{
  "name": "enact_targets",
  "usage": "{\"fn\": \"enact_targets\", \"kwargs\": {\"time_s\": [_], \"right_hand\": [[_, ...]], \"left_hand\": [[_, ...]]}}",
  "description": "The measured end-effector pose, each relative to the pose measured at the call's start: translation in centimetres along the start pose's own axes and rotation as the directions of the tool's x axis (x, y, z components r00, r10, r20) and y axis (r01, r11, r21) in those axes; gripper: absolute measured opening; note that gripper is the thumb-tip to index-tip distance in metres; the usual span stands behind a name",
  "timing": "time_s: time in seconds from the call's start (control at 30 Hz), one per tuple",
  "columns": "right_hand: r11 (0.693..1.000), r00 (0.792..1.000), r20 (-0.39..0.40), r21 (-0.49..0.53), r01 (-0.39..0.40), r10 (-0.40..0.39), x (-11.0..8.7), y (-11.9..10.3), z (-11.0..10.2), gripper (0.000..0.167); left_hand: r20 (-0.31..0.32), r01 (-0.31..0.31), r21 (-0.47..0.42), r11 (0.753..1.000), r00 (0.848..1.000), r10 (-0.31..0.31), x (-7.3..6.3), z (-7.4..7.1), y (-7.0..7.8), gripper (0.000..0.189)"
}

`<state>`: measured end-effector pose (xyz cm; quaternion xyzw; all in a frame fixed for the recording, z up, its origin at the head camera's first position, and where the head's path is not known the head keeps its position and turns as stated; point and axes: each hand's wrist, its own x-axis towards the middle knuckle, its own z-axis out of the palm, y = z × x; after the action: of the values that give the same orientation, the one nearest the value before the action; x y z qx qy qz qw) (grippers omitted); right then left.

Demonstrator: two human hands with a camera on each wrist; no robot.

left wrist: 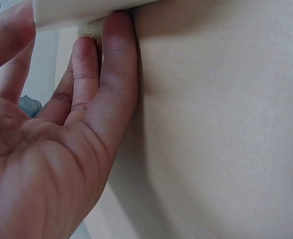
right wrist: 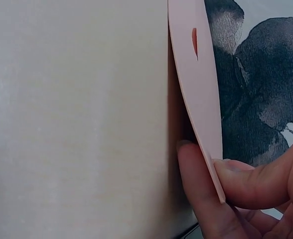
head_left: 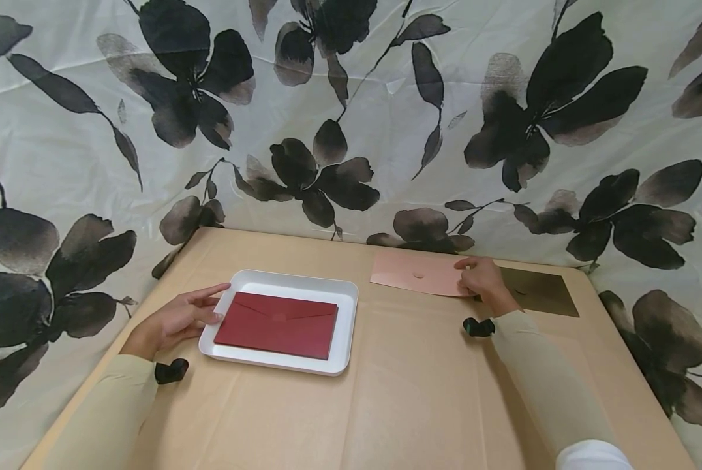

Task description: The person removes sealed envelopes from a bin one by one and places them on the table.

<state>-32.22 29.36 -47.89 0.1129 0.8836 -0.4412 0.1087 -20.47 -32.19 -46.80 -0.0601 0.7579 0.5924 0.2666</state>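
My left hand (head_left: pixel 177 320) holds the left rim of a white tray (head_left: pixel 344 329); in the left wrist view the tray's edge (left wrist: pixel 62 14) lies between the thumb and fingers. A dark red envelope (head_left: pixel 274 329) lies flat in the tray, flap side up; whether others lie under it I cannot tell. Far right of the tray, my right hand (head_left: pixel 485 281) pinches the right end of a pink envelope (head_left: pixel 400 267). Thumb above and a finger beneath, it keeps the pink envelope's edge (right wrist: pixel 199 94) raised off the table in the right wrist view.
Just right of my right hand, an olive-gold envelope (head_left: pixel 541 292) lies flat, partly hidden by the hand. The tan table (head_left: pixel 410 398) meets a floral curtain (head_left: pixel 351 98) at its back edge. Black straps or mounts (head_left: pixel 478 328) sit at both wrists.
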Motion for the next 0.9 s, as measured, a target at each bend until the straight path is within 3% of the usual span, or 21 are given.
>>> {"fn": "enact_targets", "kwargs": {"time_s": [0.17, 0.33, 0.67, 0.9], "right_hand": [[1.0, 1.0, 0.021, -0.005, -0.011, 0.011, 0.4, 0.2, -0.1, 0.055], [0.997, 0.999, 0.021, -0.074, -0.023, 0.024, 0.7, 0.0, -0.1, 0.057], [0.99, 1.0, 0.017, -0.141, 0.001, 0.002, 0.6, -0.9, -0.1, 0.053], [0.978, 0.999, 0.032, -0.21, -0.004, 0.011, 0.6, -1.4, -0.1, 0.061]], "left_hand": [[0.009, -0.007, -0.017, 1.0, 1.0, 0.008, 0.1, 0.0, -0.1, 0.09], [0.008, -0.002, -0.018, 1.0, 1.0, 0.002, 0.1, 0.1, -0.1, 0.09], [0.014, 0.008, -0.012, 1.0, 1.0, -0.008, 0.2, -0.1, 0.0, 0.091], [0.013, 0.008, -0.005, 1.0, 1.0, -0.008, 0.1, 0.0, 0.0, 0.09]]}}
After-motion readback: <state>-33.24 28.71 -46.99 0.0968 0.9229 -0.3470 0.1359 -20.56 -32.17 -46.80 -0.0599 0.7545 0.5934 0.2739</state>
